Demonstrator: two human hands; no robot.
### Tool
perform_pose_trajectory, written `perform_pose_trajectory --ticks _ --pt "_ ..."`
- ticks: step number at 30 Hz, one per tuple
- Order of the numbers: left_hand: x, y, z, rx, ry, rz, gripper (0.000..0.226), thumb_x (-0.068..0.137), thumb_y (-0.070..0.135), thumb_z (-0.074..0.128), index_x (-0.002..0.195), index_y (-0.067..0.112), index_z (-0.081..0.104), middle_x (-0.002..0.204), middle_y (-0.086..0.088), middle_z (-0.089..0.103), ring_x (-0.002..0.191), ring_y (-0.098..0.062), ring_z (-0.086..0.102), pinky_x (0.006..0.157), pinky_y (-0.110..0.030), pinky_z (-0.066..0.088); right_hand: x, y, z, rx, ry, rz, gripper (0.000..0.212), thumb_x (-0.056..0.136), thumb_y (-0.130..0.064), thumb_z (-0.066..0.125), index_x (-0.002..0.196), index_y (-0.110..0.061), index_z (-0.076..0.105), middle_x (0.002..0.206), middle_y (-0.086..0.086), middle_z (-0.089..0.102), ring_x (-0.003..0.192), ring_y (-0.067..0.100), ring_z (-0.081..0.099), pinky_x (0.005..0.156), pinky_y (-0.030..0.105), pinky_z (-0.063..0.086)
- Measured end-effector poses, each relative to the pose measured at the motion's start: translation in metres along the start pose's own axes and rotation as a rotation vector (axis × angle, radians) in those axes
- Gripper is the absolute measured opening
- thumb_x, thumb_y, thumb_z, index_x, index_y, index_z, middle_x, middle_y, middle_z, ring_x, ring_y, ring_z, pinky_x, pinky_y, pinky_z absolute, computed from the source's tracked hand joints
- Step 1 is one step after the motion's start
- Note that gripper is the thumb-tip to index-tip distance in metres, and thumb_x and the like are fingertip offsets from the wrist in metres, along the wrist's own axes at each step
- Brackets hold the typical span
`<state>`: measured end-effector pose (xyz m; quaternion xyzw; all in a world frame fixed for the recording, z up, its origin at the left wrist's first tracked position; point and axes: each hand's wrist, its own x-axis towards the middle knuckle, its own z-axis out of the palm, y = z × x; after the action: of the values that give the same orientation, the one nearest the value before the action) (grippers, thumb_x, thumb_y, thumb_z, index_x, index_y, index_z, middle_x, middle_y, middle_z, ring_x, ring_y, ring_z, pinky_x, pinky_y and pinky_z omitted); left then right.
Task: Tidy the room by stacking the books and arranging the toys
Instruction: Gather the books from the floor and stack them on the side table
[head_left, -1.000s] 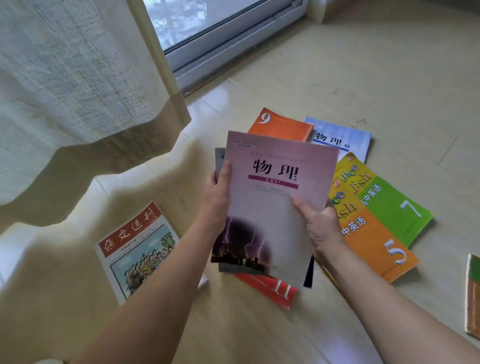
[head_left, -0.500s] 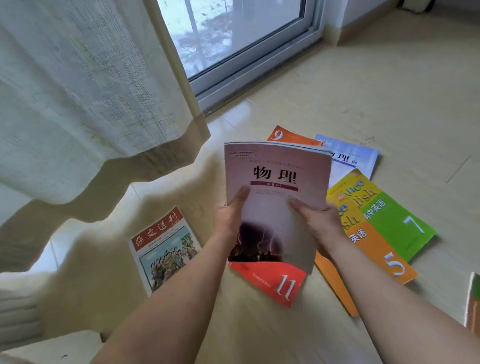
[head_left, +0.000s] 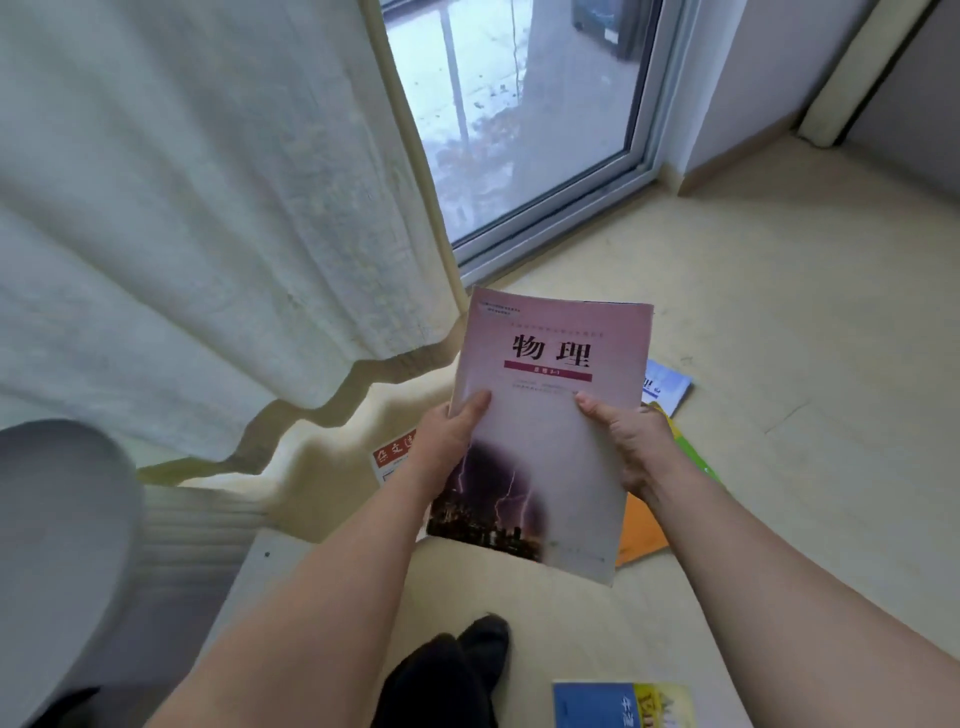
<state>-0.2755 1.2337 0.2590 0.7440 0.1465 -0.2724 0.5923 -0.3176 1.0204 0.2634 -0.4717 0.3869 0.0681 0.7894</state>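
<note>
Both my hands hold a pink book (head_left: 550, 415) with a lightning picture, lifted well above the floor. My left hand (head_left: 452, 441) grips its left edge, thumb on the cover. My right hand (head_left: 623, 441) grips its right edge the same way. Whether other books lie under it in my hands is hidden. Behind it on the floor show parts of a pale blue book (head_left: 667, 387), a green and yellow book (head_left: 691, 452), an orange book (head_left: 641, 530) and a red-and-white book (head_left: 392, 457). Another blue book (head_left: 618, 704) lies at the bottom edge.
A cream curtain (head_left: 208, 208) hangs at the left, its hem near the floor. A sliding glass door (head_left: 519, 130) is straight ahead. A grey rounded object (head_left: 57, 545) and a white ribbed surface (head_left: 197, 519) stand at the left. My dark-socked foot (head_left: 467, 660) is on the floor below the book.
I have risen and the view has tilted up toward the glass door. The pink book came up with both hands. The floor books now lie farther below and mostly hidden.
</note>
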Motion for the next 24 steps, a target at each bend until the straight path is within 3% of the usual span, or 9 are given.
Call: perform_pose_trajectory --ticks 3,7,12,15,19,22,24 --pt "-0.093 0.040 -0.026 0.071 0.058 -0.039 0.050 0.086 0.063 0.064 0.106 0.017 0.067 0.106 -0.005 0.072 0.098 -0.025 0.068 0.095 -0.046 0.054 -0.089 -0.050 0.025 -0.030 -0.012 0.031 0.038 0.077 -0.007 0.078 0.113 -0.001 0.068 0.100 0.017 0.073 0.080 0.031 0.071 0.068 0.042 0.058" --pt "-0.219 0.094 -0.055 0.002 0.160 -0.022 0.037 0.093 0.053 0.063 0.096 0.017 0.069 0.095 -0.003 0.072 0.085 -0.017 0.067 0.074 -0.029 0.056 -0.210 -0.098 0.048 -0.107 -0.116 0.114 0.036 0.084 -0.009 0.071 0.119 -0.003 0.065 0.110 0.018 0.071 0.085 0.032 0.069 0.068 0.040 0.056" --pt "-0.365 0.120 -0.097 -0.158 0.291 0.003 0.035 0.088 0.052 0.070 0.095 0.017 0.071 0.098 -0.005 0.074 0.092 -0.023 0.069 0.084 -0.038 0.056 -0.349 -0.117 0.072 -0.244 -0.246 0.177 0.034 0.092 -0.010 0.062 0.126 -0.006 0.059 0.114 0.017 0.068 0.082 0.029 0.067 0.061 0.036 0.054" --pt "-0.428 0.111 -0.118 -0.273 0.380 -0.040 0.042 0.088 0.053 0.070 0.104 0.014 0.072 0.102 -0.006 0.073 0.097 -0.024 0.067 0.082 -0.035 0.054 -0.408 -0.098 0.086 -0.368 -0.277 0.186 0.031 0.094 -0.011 0.059 0.125 -0.010 0.056 0.106 0.014 0.068 0.080 0.029 0.067 0.061 0.037 0.055" --pt "-0.483 0.088 -0.164 -0.426 0.471 -0.061 0.040 0.087 0.051 0.072 0.099 0.013 0.072 0.100 -0.018 0.073 0.090 -0.027 0.066 0.082 -0.037 0.052 -0.457 -0.050 0.110 -0.572 -0.311 0.165 0.035 0.096 -0.022 0.059 0.126 -0.006 0.054 0.109 0.016 0.067 0.089 0.033 0.066 0.070 0.041 0.055" --pt "-0.507 0.068 -0.203 -0.490 0.559 -0.074 0.029 0.093 0.044 0.067 0.099 0.016 0.066 0.083 -0.006 0.065 0.079 -0.021 0.058 0.072 -0.032 0.048 -0.476 -0.011 0.143 -0.717 -0.344 0.122 0.038 0.097 -0.029 0.056 0.128 -0.008 0.051 0.112 0.016 0.066 0.095 0.034 0.066 0.074 0.043 0.057" --pt "-0.517 0.052 -0.235 -0.527 0.611 -0.095 0.035 0.093 0.045 0.067 0.108 0.013 0.067 0.088 -0.005 0.065 0.087 -0.023 0.058 0.084 -0.036 0.049 -0.485 0.012 0.174 -0.809 -0.375 0.085 0.037 0.098 -0.030 0.053 0.129 -0.009 0.049 0.113 0.015 0.065 0.096 0.032 0.066 0.074 0.041 0.057"
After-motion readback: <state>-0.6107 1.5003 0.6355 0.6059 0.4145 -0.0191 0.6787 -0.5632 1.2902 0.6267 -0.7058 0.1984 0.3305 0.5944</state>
